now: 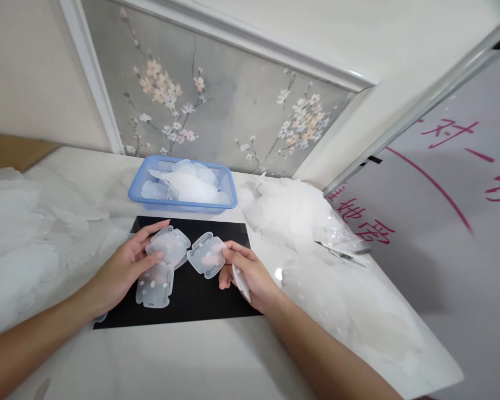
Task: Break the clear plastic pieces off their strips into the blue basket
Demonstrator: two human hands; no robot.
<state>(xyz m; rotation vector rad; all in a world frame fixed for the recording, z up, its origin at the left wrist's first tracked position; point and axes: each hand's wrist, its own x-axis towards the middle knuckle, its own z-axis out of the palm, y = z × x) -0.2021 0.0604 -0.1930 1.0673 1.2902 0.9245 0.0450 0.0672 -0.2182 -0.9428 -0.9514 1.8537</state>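
Note:
My left hand (125,268) is closed, with thumb and fingers pinching translucent plastic pieces (169,244) that overlap. They have rounded corners, notched edges and small holes. Below them, another such piece (154,286) hangs or lies over the black mat (200,305); whether the hand holds it too, I cannot tell. Between the thumb and fingers of my right hand (254,275) is one flat translucent plastic piece (207,255), its left edge close to the left hand's pieces. A further whitish piece (240,283) is tucked edge-on against the right palm.
Behind the mat stands a blue basket (183,206) holding more translucent pieces. Heaps of plastic pieces (16,233) cover the table's left side. To the right lie another pile (291,214) and a clear bag (344,236). A whiteboard (462,222) with red writing borders the right side.

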